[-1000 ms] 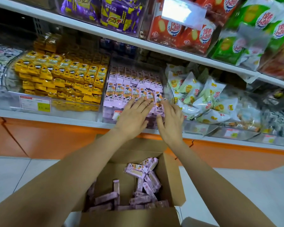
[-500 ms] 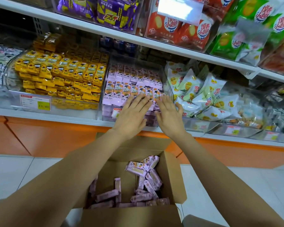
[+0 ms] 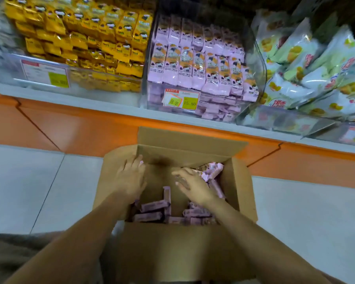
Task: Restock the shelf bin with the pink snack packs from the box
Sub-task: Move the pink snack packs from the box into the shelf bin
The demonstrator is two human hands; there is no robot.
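The open cardboard box (image 3: 172,247) stands on the floor below the shelf, with several pink snack packs (image 3: 152,206) lying loose inside. My left hand (image 3: 131,178) reaches into the box along its left wall, fingers fairly straight, and a bit of pink shows at the fingertips. My right hand (image 3: 194,186) hovers with spread fingers over the box's middle, beside a heap of pink packs (image 3: 212,171) at the far right corner. Neither hand plainly holds a pack. On the shelf, the clear bin (image 3: 263,78) holds neat rows of pink packs (image 3: 199,64).
A bin of yellow packs (image 3: 86,37) sits left of the pink bin, and white-green bags (image 3: 307,68) lie to its right. An orange shelf base (image 3: 70,130) runs behind the box. Grey floor tiles (image 3: 29,181) surround it.
Both hands have left the shelf bin's pink packs and dropped into the box. The view has tilted down and moved closer.
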